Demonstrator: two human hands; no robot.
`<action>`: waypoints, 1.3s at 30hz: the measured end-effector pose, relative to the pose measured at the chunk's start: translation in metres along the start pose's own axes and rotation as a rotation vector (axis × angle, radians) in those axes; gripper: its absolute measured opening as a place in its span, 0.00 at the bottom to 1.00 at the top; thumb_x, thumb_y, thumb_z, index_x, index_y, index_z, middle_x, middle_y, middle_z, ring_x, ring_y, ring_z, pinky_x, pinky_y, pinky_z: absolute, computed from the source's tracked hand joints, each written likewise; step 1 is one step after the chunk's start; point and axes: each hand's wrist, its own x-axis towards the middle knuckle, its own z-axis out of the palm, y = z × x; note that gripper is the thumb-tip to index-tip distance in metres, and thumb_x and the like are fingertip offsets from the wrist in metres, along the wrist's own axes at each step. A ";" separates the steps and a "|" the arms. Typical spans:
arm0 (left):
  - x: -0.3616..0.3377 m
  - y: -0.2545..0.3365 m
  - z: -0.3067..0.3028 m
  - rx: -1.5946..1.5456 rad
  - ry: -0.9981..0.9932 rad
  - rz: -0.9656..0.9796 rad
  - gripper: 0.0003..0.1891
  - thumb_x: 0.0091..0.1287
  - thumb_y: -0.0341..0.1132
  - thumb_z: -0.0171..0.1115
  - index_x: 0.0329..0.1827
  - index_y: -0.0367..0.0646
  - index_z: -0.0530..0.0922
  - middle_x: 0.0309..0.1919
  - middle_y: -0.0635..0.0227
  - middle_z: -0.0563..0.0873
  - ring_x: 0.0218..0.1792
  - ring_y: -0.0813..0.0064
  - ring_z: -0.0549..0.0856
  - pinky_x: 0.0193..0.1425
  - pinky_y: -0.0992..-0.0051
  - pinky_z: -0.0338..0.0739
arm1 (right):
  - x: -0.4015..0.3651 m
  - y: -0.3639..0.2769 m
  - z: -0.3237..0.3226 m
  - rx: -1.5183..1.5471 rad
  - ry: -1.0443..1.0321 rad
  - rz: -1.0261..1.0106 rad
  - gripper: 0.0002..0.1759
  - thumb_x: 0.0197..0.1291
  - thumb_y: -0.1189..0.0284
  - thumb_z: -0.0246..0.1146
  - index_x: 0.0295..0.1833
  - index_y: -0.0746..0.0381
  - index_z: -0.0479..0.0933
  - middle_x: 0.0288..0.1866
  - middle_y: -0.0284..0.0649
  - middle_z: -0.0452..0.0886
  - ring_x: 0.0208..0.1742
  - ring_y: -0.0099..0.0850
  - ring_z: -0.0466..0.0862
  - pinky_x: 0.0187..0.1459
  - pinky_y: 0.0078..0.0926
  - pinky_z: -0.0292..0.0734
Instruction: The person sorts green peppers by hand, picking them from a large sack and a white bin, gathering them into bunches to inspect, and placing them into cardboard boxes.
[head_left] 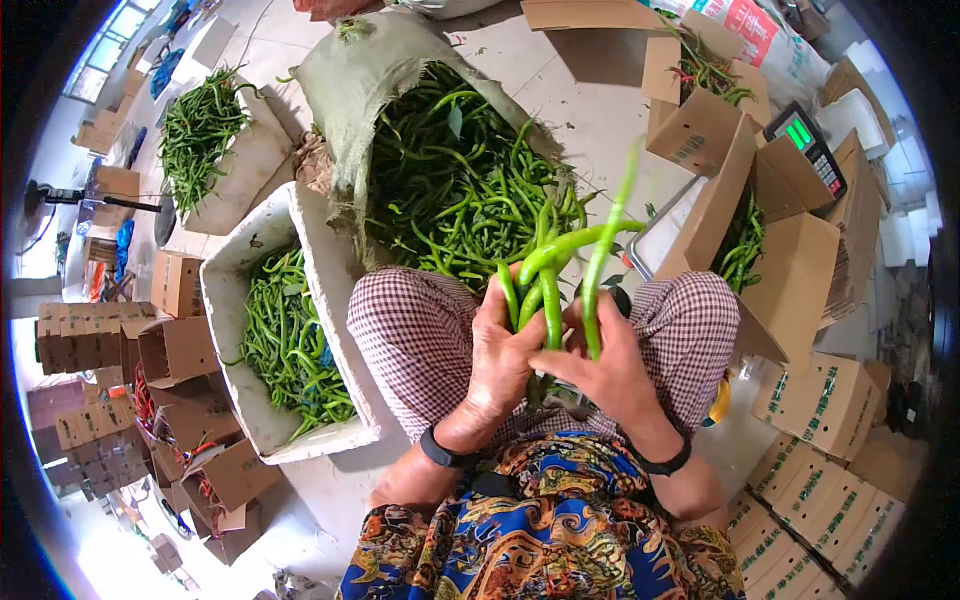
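My left hand (503, 352) and my right hand (607, 368) meet between my knees and both grip a bunch of long green chili peppers (553, 268). The peppers stand upright out of my fists, and one on the right side is blurred. Just beyond them an open green sack (352, 70) spills a big heap of green peppers (455, 180) on the floor. My knees in checked trousers (410, 335) flank my hands.
A white foam box (318, 285) of peppers stands at my left, another foam box (243, 165) farther back. An open cardboard box (790, 285) with peppers sits on a scale (810, 145) at right. Flat and folded cartons (830, 500) lie around both sides.
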 end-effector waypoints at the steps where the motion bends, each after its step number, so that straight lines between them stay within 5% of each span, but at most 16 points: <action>1: 0.000 0.000 0.006 -0.039 0.046 -0.011 0.23 0.64 0.25 0.61 0.63 0.39 0.68 0.43 0.71 0.78 0.38 0.84 0.77 0.45 0.82 0.75 | 0.005 0.004 0.001 0.035 0.014 0.016 0.23 0.50 0.67 0.76 0.46 0.65 0.74 0.32 0.30 0.76 0.33 0.17 0.73 0.35 0.17 0.70; 4: 0.003 0.001 -0.001 0.032 0.054 -0.018 0.22 0.64 0.25 0.62 0.62 0.40 0.70 0.41 0.73 0.78 0.37 0.84 0.77 0.43 0.82 0.74 | 0.010 0.000 -0.013 0.151 0.003 0.165 0.17 0.57 0.66 0.69 0.45 0.64 0.74 0.33 0.28 0.75 0.33 0.17 0.73 0.35 0.17 0.69; 6: 0.004 0.001 -0.006 -0.031 0.076 -0.068 0.21 0.64 0.26 0.63 0.60 0.41 0.71 0.37 0.74 0.78 0.35 0.83 0.77 0.41 0.82 0.74 | 0.008 0.015 -0.027 0.496 0.037 0.157 0.13 0.62 0.65 0.60 0.46 0.62 0.74 0.34 0.28 0.75 0.33 0.19 0.71 0.36 0.17 0.65; 12: 0.010 -0.010 -0.035 -0.700 -0.034 -0.284 0.21 0.69 0.36 0.60 0.63 0.48 0.66 0.38 0.66 0.76 0.34 0.77 0.77 0.39 0.75 0.78 | 0.007 0.014 -0.067 1.018 -0.087 0.010 0.12 0.61 0.71 0.58 0.48 0.63 0.71 0.40 0.39 0.74 0.44 0.31 0.73 0.49 0.28 0.69; 16: 0.013 -0.013 -0.040 -0.794 -0.131 -0.253 0.20 0.73 0.41 0.54 0.64 0.48 0.66 0.40 0.63 0.76 0.37 0.72 0.75 0.44 0.69 0.75 | 0.005 0.019 -0.070 0.965 -0.055 -0.037 0.14 0.61 0.71 0.61 0.50 0.64 0.71 0.41 0.39 0.74 0.43 0.31 0.74 0.51 0.31 0.71; 20: 0.011 -0.010 -0.035 -0.735 -0.160 -0.189 0.23 0.69 0.36 0.55 0.67 0.47 0.64 0.47 0.60 0.77 0.42 0.69 0.77 0.47 0.68 0.75 | 0.000 0.014 -0.079 1.024 -0.074 -0.084 0.20 0.63 0.71 0.61 0.58 0.68 0.68 0.38 0.37 0.75 0.41 0.30 0.74 0.47 0.31 0.72; 28: 0.013 -0.012 -0.035 -0.858 -0.176 -0.229 0.19 0.72 0.40 0.55 0.65 0.48 0.68 0.43 0.62 0.75 0.37 0.73 0.71 0.44 0.69 0.71 | -0.012 -0.045 -0.168 0.678 0.060 -0.357 0.28 0.68 0.68 0.57 0.68 0.72 0.62 0.35 0.36 0.72 0.37 0.28 0.73 0.45 0.29 0.70; 35: 0.018 -0.017 -0.027 -0.883 -0.183 -0.290 0.18 0.72 0.38 0.53 0.64 0.49 0.68 0.43 0.62 0.74 0.37 0.74 0.71 0.44 0.71 0.71 | -0.003 -0.051 -0.228 0.128 0.448 -0.188 0.21 0.67 0.72 0.57 0.63 0.70 0.70 0.38 0.34 0.75 0.40 0.22 0.73 0.44 0.22 0.70; 39: 0.015 -0.013 -0.020 -0.895 -0.155 -0.329 0.19 0.71 0.40 0.56 0.63 0.50 0.71 0.41 0.63 0.75 0.37 0.74 0.72 0.45 0.71 0.72 | 0.023 -0.027 -0.279 -0.086 0.533 -0.111 0.24 0.65 0.68 0.61 0.63 0.68 0.70 0.43 0.37 0.78 0.43 0.27 0.76 0.49 0.27 0.72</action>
